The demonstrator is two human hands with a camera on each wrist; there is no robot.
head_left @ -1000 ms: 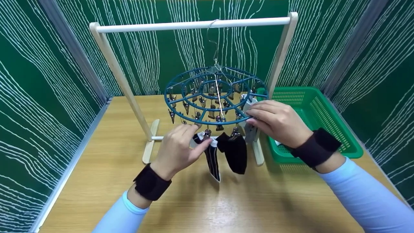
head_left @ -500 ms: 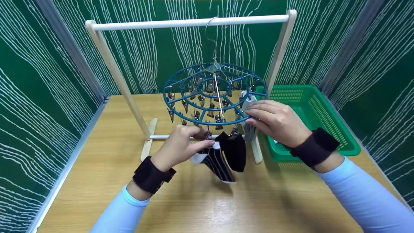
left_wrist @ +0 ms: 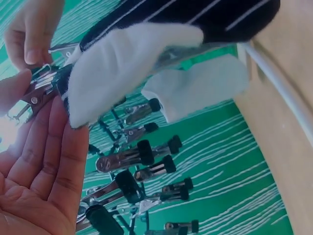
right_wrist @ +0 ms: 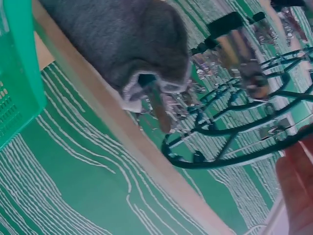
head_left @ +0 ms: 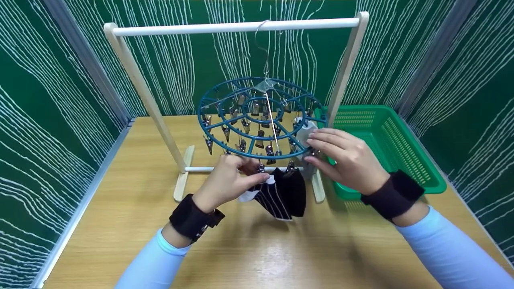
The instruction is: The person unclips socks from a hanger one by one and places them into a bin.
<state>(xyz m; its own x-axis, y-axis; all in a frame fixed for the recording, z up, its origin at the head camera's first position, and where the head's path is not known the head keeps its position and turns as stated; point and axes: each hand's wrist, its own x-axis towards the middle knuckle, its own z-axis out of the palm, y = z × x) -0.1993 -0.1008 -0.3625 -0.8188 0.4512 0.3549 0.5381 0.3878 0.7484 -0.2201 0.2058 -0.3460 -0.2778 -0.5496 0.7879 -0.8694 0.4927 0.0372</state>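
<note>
A blue round clip hanger (head_left: 247,155) hangs by a wire hook from a wooden rack (head_left: 192,29). My left hand (head_left: 231,180) pinches the white cuff of a black striped sock (head_left: 275,202) just under the hanger's front rim. In the left wrist view that cuff (left_wrist: 122,58) lies against my fingers (left_wrist: 54,147), with a metal clip (left_wrist: 36,93) at their tips. A plain black sock (head_left: 296,192) hangs clipped beside it. My right hand (head_left: 345,158) grips the hanger's right rim by a clipped grey sock (head_left: 306,129), which the right wrist view shows as a grey sock (right_wrist: 122,39).
A green plastic basket (head_left: 401,140) stands to the right of the rack, partly behind my right hand. The rack's feet rest on a wooden table (head_left: 281,249). Green patterned walls close in the back and both sides. Many empty clips (left_wrist: 132,156) hang from the hanger.
The striped sock has swung from hanging straight down to slanting right against the black sock, its cuff drawn down by my left hand. The hanger has shifted slightly left.
</note>
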